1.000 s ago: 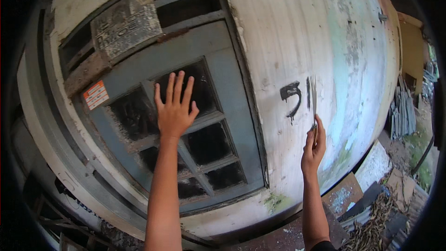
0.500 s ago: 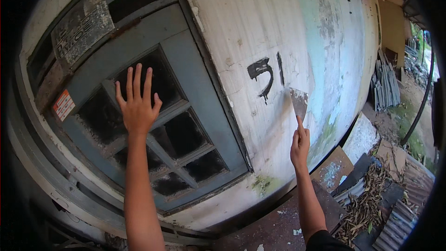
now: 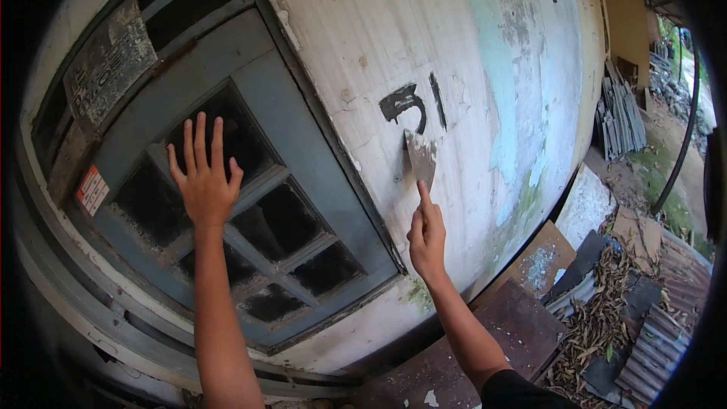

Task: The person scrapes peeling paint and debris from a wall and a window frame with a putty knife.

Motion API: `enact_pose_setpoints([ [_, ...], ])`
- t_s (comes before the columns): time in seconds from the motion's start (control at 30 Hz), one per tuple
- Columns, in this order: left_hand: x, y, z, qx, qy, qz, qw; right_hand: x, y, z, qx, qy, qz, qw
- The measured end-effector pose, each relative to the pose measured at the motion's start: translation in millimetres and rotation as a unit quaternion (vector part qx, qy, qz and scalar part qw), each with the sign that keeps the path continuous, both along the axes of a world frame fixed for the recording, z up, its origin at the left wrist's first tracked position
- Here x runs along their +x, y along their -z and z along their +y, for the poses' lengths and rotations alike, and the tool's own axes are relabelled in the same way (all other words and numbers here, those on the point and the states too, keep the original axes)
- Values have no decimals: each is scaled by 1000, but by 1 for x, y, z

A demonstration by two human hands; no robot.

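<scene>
With fingers spread, my left hand [image 3: 206, 185] lies flat against the blue-grey door [image 3: 303, 125], over its dark panes. My right hand [image 3: 429, 238] grips a putty knife [image 3: 422, 160] by the handle, index finger stretched along it. The handle itself is mostly hidden in my fist. The knife's wide blade, specked with pale residue, points up and meets the wall [image 3: 333, 38] at the lower end of a black painted mark [image 3: 404, 102]. That wall is off-white with streaks and flaking paint, turning pale turquoise toward the right.
Brown boards [image 3: 522, 326] scattered with paint flakes lie along the wall's foot. Dry leaves [image 3: 594, 310] and corrugated sheets [image 3: 655, 363] cover the ground at right. Stacked grey slats [image 3: 621, 117] lean farther back. An orange-and-white sticker [image 3: 92, 189] is on the door's left side.
My right hand has moved left with the putty knife, from right of the black marks to the bottom of the curved one. The view has shifted slightly; my left hand stays on the door.
</scene>
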State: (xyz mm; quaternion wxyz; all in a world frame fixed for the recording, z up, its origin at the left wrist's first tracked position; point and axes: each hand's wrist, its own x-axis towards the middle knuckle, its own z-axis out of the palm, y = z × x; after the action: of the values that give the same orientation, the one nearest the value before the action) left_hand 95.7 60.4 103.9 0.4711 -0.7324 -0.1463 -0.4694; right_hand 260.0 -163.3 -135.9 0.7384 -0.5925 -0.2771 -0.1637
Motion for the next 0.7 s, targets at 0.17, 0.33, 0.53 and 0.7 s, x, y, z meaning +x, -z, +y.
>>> enact_pose_setpoints([
  [0.17, 0, 1, 1, -4, -27, 0, 1000, 36, -21, 20, 50, 73, 3, 996],
  [0.33, 0, 0, 2, 6, 0, -4, 1000, 104, -68, 5, 149, 63, 54, 985],
  [0.53, -1, 0, 4, 9, -2, -6, 1000, 136, -75, -46, 205, 11, 140, 969],
  [0.7, 0, 0, 3, 3, -6, -5, 1000, 93, -9, -61, 165, -10, 164, 972],
])
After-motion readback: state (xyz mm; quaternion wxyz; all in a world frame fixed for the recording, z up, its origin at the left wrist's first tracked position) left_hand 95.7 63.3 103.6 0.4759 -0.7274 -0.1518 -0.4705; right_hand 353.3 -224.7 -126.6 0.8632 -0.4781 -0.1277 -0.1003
